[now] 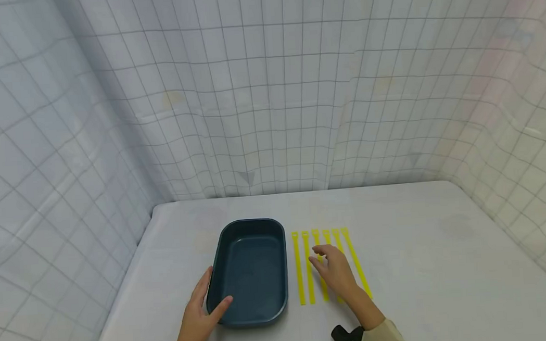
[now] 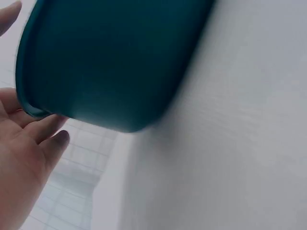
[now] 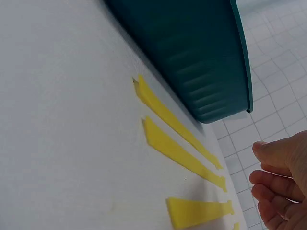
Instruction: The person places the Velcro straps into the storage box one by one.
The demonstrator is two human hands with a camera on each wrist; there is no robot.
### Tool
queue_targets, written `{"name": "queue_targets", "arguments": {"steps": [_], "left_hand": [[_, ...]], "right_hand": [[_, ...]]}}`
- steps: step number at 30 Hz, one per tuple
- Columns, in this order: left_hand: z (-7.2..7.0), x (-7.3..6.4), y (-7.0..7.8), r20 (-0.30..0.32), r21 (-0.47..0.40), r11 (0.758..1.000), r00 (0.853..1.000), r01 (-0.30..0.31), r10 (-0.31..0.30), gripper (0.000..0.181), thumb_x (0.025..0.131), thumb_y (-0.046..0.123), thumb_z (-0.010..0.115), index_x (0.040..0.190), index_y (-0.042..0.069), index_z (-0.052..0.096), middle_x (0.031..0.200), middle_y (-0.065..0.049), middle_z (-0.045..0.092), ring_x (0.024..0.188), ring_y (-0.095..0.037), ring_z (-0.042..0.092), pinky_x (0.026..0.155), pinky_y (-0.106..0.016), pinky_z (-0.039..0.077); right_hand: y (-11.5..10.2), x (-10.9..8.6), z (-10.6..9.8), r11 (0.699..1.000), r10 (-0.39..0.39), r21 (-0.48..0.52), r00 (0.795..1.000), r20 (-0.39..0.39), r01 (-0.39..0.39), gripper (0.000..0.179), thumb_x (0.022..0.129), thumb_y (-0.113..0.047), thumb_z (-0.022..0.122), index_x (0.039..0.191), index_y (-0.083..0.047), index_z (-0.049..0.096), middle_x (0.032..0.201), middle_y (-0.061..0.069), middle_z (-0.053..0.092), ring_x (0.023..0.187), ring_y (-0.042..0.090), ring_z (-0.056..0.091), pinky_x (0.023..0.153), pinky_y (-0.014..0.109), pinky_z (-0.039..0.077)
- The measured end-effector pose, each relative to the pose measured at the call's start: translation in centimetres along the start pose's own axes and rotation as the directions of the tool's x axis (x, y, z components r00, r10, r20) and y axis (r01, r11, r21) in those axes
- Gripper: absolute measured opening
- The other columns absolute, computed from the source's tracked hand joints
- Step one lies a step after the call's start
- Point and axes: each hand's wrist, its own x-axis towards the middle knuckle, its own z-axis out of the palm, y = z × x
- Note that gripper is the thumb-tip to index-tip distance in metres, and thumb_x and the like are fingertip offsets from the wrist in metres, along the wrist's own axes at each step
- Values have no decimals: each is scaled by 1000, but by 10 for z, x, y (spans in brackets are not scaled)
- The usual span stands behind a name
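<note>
Creased, gridded cloth walls (image 1: 268,87) back your white table (image 1: 423,255). On it sits a smooth, round-cornered teal tray (image 1: 256,276). Your left hand (image 1: 198,310) grips its near-left rim; your right hand (image 1: 337,273), half-curled and holding nothing, hovers over flat yellow strips (image 1: 299,268) beside it.

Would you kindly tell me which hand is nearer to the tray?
Left. The left hand touches the tray at its near left corner; the right hand is apart from it, over the strips on its right.

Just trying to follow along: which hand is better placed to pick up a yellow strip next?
Probably the right hand: it is over the yellow strips, holding nothing, while the left hand, farther off, holds the tray.
</note>
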Motion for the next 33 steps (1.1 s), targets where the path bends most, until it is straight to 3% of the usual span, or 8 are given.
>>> {"name": "queue_targets", "arguments": {"steps": [3, 9, 14, 20, 33], "left_hand": [[0, 0, -2, 20, -18, 999, 999, 27, -27, 85, 83, 32, 69, 146, 3, 21, 149, -18, 20, 134, -36, 17, 102, -60, 21], [-3, 0, -5, 40, 27, 998, 997, 60, -61, 96, 77, 34, 74, 146, 2, 17, 149, -21, 17, 134, -40, 17, 101, -59, 22], [-5, 1, -11, 113, -6, 993, 987, 120, -118, 106, 72, 33, 79, 147, 1, 11, 150, -17, 14, 135, -36, 14, 104, -55, 22], [-8, 1, -14, 170, -12, 985, 971, 170, -166, 114, 66, 30, 83, 146, 0, 8, 151, -15, 11, 136, -34, 13, 105, -52, 21], [-10, -1, -16, 188, 13, 989, 971, 146, -146, 115, 63, 29, 85, 146, -1, 12, 150, -18, 13, 135, -34, 15, 105, -50, 21]], "right_hand": [[1, 8, 3, 999, 28, 43, 1000, 2, -28, 22, 81, -10, 71, 100, 0, 66, 97, 8, 65, 87, 21, 59, 76, 36, 51], [4, 20, 10, 993, 44, 106, 999, 24, -46, 21, 82, -10, 70, 99, 2, 66, 95, 9, 65, 84, 22, 60, 77, 37, 51], [7, 31, 14, 994, 31, 106, 999, 22, -33, 18, 81, -8, 70, 96, 2, 67, 93, 11, 66, 82, 23, 60, 75, 39, 51], [10, 47, 17, 993, 69, 97, 996, 55, -74, 16, 83, -9, 69, 96, 0, 67, 92, 9, 67, 82, 21, 60, 77, 38, 51], [20, 67, 26, 988, 118, 84, 981, 154, -132, 18, 84, -10, 67, 99, 0, 67, 92, 8, 66, 83, 20, 60, 78, 37, 50]]}}
